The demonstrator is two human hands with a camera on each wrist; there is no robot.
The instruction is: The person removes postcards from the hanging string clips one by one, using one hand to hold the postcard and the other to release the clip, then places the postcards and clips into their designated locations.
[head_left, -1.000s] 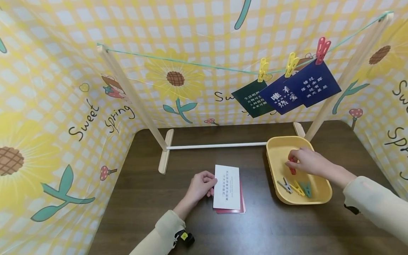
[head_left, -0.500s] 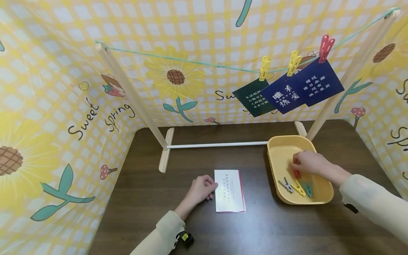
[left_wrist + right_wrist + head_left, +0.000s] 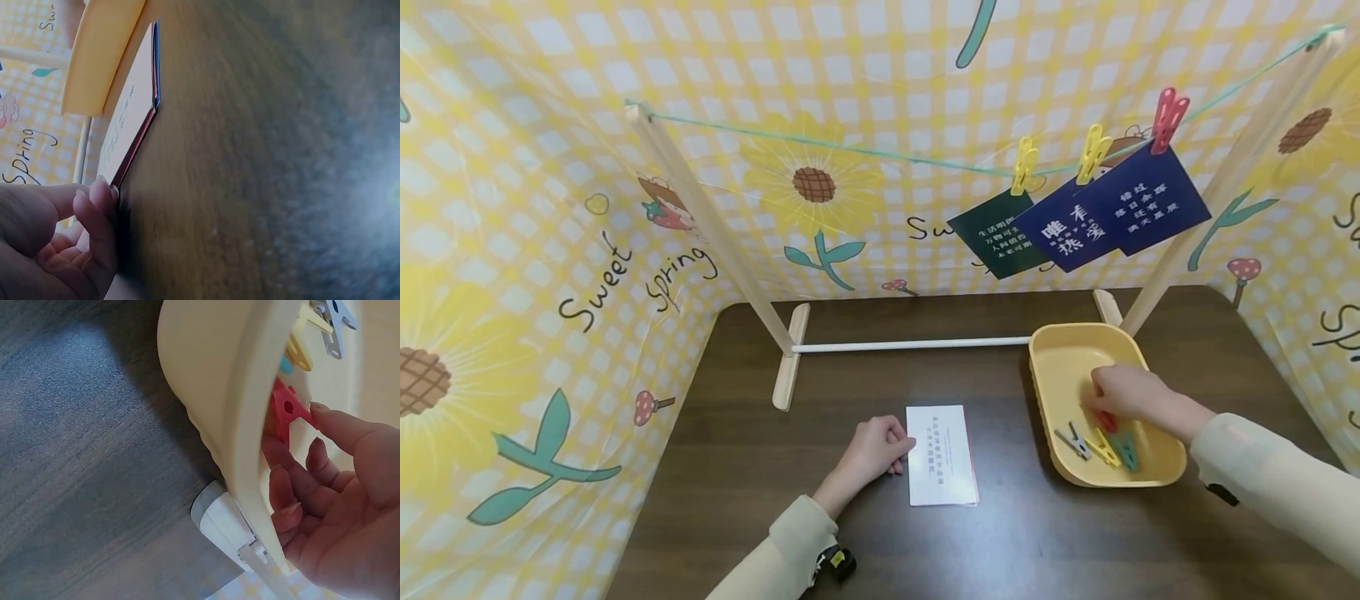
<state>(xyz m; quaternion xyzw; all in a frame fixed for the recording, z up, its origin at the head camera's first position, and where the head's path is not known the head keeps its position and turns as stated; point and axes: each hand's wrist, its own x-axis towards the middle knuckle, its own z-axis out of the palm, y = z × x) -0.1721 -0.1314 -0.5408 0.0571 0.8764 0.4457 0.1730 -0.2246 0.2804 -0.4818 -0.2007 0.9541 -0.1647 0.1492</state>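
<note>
My left hand [image 3: 872, 450] pinches the left edge of a white card [image 3: 943, 454] with printed writing, which lies on top of a small stack. In the left wrist view, thumb and finger meet at the near corner of the card [image 3: 132, 112], and red and blue edges show beneath it. Inside the yellow basket [image 3: 1078, 333], my right hand [image 3: 1131, 393] holds a red clothespin [image 3: 1105, 421]. Thumb and forefinger sit on the handles of that clothespin [image 3: 289, 407] in the right wrist view. Grey [image 3: 1075, 440], yellow [image 3: 1103, 450] and green clothespins [image 3: 1126, 452] lie beside it.
Behind the hands stands a wooden frame [image 3: 715, 225] with a green string [image 3: 820, 144] across its top. Toward the right, a dark green card [image 3: 992, 237] and two blue cards [image 3: 1161, 204] hang from yellow and red clothespins. A white rod [image 3: 910, 343] joins the feet.
The white card has come down into line with the stack, the left hand still at its edge. My right hand has moved slightly toward me and right inside the basket with the red clothespin.
</note>
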